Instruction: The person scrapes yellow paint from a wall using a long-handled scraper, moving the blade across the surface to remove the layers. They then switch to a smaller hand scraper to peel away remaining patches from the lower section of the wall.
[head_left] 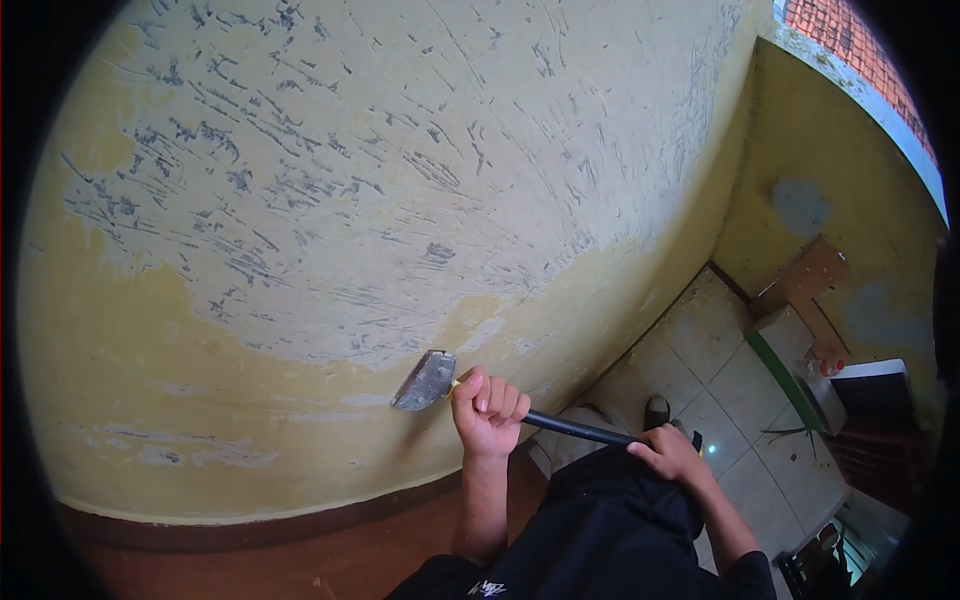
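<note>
At the lower middle of a large yellow wall (400, 200), a long-handled tool (575, 428) is held in both of the person's hands. Its broad grey head (426, 382) lies over the lower border of a pale, stripped area crossed by many dark gouges; whether the head touches the wall or stands just off it cannot be told.

The left hand (488, 412) is close behind the head, its grip clamped on the handle with the fingers curled around. The right hand (670, 455) is farther back, near the person's body, its grip also closed on the black handle. Between the two hands the shaft runs bare, slanting in front of the dark shirt (600, 530).

Below the wall's lower edge spreads a reddish-brown area (300, 550). To the right, a dark shoe (657, 412) stands on pale floor tiles (735, 395). Well apart from the tool, by a second yellow wall (760, 130), are a brown cardboard piece (817, 268) and a red-capped bottle (829, 367). Orange roof tiles (850, 45) show at the top right.
</note>
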